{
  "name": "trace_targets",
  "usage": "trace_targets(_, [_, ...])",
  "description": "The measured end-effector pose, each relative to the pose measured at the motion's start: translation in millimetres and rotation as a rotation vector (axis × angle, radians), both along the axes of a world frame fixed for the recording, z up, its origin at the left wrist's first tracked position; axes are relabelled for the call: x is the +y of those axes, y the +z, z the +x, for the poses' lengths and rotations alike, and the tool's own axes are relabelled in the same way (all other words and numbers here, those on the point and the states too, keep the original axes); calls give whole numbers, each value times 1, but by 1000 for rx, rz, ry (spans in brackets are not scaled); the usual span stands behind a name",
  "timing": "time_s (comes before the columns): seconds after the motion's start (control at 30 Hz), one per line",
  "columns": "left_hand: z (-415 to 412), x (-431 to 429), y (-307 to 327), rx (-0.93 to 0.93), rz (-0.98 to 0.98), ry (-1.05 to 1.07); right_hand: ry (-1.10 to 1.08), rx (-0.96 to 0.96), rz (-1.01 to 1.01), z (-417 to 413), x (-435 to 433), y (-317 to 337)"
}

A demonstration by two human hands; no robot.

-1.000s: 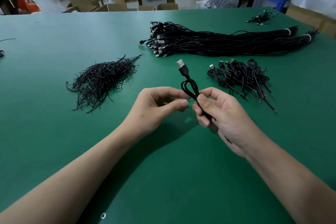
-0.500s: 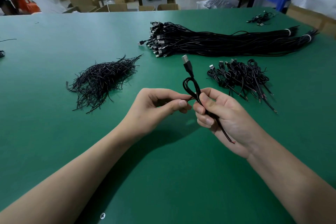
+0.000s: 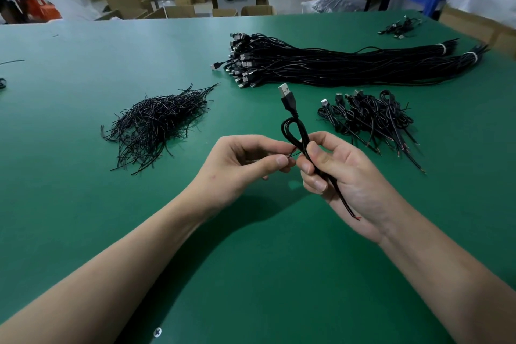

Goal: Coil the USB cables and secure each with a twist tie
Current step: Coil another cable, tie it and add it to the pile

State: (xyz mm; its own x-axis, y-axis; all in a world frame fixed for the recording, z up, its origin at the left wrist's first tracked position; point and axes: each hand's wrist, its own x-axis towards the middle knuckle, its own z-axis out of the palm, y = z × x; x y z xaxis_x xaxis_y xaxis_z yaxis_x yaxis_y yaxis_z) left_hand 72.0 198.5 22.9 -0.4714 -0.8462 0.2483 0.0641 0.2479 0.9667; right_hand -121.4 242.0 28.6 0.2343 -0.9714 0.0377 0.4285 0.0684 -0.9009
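USB cable (image 3: 304, 139) was found held above the green table (image 3: 83, 204), just in front of the person, folded into a narrow loop with its plug (image 3: 288, 99) pointing up and away. The right hand (image 3: 346, 176) gripped the folded strands, thumb and fingers curled round them below the loop; the free end (image 3: 355, 216), showing a trace of red wire, lay across the palm toward the wrist. The left hand (image 3: 240, 165) pinched a thin twist tie (image 3: 293, 154) between thumb and forefinger, the tie reaching to the cable just under the loop. Whether the tie was already wrapped round the strands could not be told.

On the table, a loose heap of twist ties (image 3: 159, 123) lay to the left of the hands. A long bundle of straight cables (image 3: 335, 67) lay across the far side, banded white near its right end. A pile of coiled cables (image 3: 368, 117) sat between that bundle and the right hand. A few more cables (image 3: 400, 27) lay at the far right corner.
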Motion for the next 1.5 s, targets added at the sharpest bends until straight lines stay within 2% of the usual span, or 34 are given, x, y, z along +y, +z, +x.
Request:
trace_targets(0.33, [-1, -2, -1, 26, 38, 20, -138, 195, -124, 4, 1, -1])
trace_targets(0.43, [-1, -4, -3, 9, 3, 39, -102, 158, -80, 3, 0, -3])
trace_targets(0.6, [0, -4, -4, -36, -102, 70, 63, -19, 29, -3, -2, -3])
trace_targets(0.83, [0, -3, -5, -121, -217, 180, 198, -58, 74, -6, -1, -4])
trace_targets(1.0, [0, -2, -5, -134, -232, 235, 186, -36, 39, -5, 0, -2])
trace_targets(1.17, [-4, -1, -8, -180, -299, 307, 62, 70, -48, -3, 1, -1])
trace_targets(1.27, [-7, 1, -9, -150, -261, 270, 8, 98, -82, 0, 1, -1])
trace_targets(1.4, [-10, 3, -10, -3, -134, 189, 3, 88, -93, 1, 1, -1])
trace_targets(1.5, [-10, 4, -8, -9, -134, 172, 10, 82, -92, -1, 1, -2])
